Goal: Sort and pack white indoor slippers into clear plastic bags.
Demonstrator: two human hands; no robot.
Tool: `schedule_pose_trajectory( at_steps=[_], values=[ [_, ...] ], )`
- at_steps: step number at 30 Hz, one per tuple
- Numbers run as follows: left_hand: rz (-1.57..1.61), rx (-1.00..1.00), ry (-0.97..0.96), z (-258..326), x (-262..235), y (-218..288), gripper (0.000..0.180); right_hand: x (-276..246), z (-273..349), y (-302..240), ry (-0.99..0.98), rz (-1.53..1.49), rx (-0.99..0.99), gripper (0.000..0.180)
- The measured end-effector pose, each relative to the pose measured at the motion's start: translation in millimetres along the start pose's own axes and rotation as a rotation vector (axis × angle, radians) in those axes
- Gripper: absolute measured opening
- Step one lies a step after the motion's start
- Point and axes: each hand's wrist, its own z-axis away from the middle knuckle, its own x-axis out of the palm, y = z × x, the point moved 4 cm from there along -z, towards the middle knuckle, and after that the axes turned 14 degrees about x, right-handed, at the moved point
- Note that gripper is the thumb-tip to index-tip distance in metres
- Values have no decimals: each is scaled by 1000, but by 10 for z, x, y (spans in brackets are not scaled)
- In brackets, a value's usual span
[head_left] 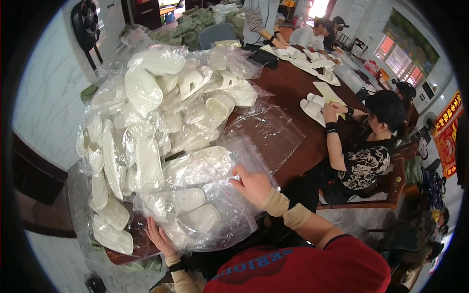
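Observation:
A clear zip bag (229, 227) with a pair of white slippers (202, 217) inside lies at the table's near edge. My left hand (160, 239) rests beside its left end, fingers stretched out and nothing held. Over the bag's right end, my right hand (254, 188) is curled at the zip strip, closed on the plastic; the thumb and forefinger show, the other fingers are mostly hidden. Just beyond lies another bagged white slipper (200, 163). A large heap of bagged white slippers (144, 93) covers the table to the left and ahead.
An empty-looking clear bag (271, 132) lies flat on the brown table (298, 105). At right, a seated co-worker (376, 141) handles white slippers (313, 107). Other people work farther along the table, near more slippers (303, 61). A grey chair (217, 35) stands behind the heap.

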Motion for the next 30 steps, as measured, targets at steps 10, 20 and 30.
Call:
schedule_pose_trajectory(
  at_steps=[10, 20, 30],
  values=[
    [26, 29, 25, -122, 109, 70, 44, 370, 22, -603, -289, 210, -743, 22],
    [26, -27, 10, -71, 21, 74, 46, 584, -80, -554, -145, 320, -850, 30],
    [-29, -21, -9, -81, 45, 48, 44, 264, -279, 167, 51, -96, 101, 46]
  ],
)
